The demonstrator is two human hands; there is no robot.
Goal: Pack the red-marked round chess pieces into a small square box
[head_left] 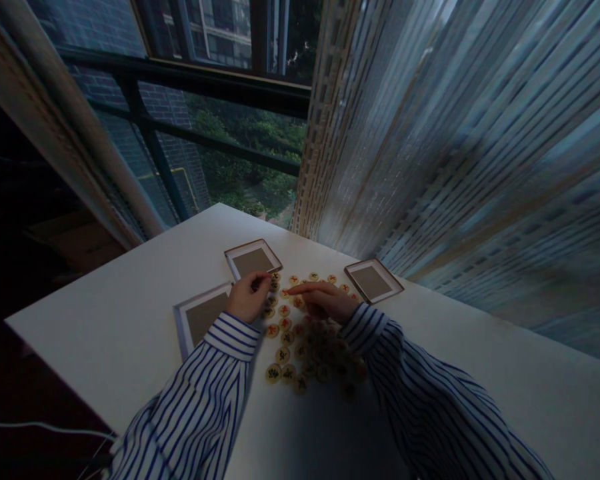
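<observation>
Many round wooden Chinese chess pieces [284, 355] with red or black characters lie in a loose heap on the white table. My left hand [249, 295] is at the heap's left edge, thumb and forefinger curled into a pinch beside a short column of black-marked pieces [271, 302]. Whether a piece is between those fingertips I cannot make out. Over the middle of the heap is my right hand [327, 300], palm down, its forefinger stretched left to a red-marked piece [285, 293]. The pieces under my right wrist are in shadow and partly hidden.
Shallow trays with grey bottoms surround the pieces: one tray [180, 320] at left, partly behind my left arm, another tray [227, 255] behind, and a third tray [350, 272] at back right. A string curtain [405, 147] hangs along the far table edge [430, 288].
</observation>
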